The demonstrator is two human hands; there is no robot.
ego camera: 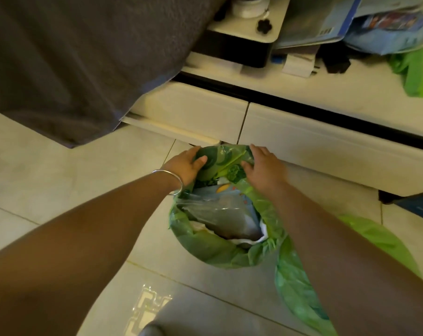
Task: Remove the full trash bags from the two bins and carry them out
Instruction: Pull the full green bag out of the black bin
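Head view, looking down, from left to right: a grey cloth (67,61) hangs over the pale tiled floor (48,166), then comes the left hand (187,166), a thin bangle (171,183) on its wrist. Its fingers are curled over the far left edge of the green trash bag (217,251), thumb pressed on the plastic; I judge it a loose grasp, not yet a tight pinch. The bag lines a round bin whose body is hidden beneath the folded rim; it stands on the floor just in front of a white cabinet (302,132). Its mouth opens straight up, so the bag's long axis runs vertical, and the lift should go upward. Grey plastic and paper fill it near the brim.

The right hand (263,166) lies on the far right edge, fingers slightly spread and flat on the plastic, gripping nothing that I can see. Both hands sit at the far rim, about equally near; the unfreed near rim lies toward the person. A 2nd green bag (300,292) lies just right of the bin.
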